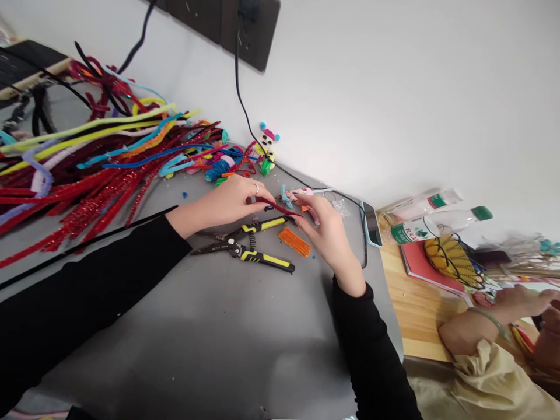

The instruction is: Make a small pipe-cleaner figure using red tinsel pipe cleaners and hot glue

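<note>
A dark red pipe cleaner piece (282,208) stretches between my two hands, just above the grey table. My left hand (234,199) pinches its left end between thumb and fingers and wears a ring. Its right end sits between the thumb and fingertips of my right hand (324,230). Right below lie black-and-yellow pliers (242,245), with their handles spread. A flat orange bundle of pipe cleaner pieces (294,241) rests beside them, near my right hand. Small light blue and pink scraps (287,197) lie just behind the red piece.
A heap of coloured pipe cleaners (109,157) covers the left side. A small fuzzy figure (266,146) stands by the wall, near a black cable (242,105). At right are a phone (371,224), a bottle (441,224), a yellow basket (450,259) and another person's arm (476,326).
</note>
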`<state>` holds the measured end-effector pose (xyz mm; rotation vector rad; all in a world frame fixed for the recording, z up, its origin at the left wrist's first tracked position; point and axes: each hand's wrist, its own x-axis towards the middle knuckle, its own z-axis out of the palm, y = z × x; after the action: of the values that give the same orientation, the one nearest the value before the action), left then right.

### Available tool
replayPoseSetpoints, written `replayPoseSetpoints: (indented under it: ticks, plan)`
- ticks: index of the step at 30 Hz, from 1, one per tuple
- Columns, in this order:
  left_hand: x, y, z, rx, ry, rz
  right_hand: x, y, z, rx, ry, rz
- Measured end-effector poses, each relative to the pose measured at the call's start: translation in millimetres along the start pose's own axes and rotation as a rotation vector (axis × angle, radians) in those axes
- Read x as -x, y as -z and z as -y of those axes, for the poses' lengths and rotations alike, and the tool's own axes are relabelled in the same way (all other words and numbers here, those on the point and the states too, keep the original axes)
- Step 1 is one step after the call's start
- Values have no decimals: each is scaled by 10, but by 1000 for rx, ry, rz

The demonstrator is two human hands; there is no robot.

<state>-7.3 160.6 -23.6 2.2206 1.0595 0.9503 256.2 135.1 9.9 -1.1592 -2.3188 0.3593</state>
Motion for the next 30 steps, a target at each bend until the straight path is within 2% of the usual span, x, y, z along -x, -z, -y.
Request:
replayPoseSetpoints:
  ticks: [6, 13, 21, 30]
  plan:
    - [-93, 1, -108, -10, -2, 10, -2, -99, -60, 39, 53, -67]
    - [40, -6, -210, 27, 35, -35, 92, -178, -39, 19, 94, -133]
    - [65, -10, -261, 129, 113, -12, 100, -201, -84, 70, 134, -137]
    - [66, 14, -253, 109, 67, 14, 89, -200, -108, 47, 211, -62]
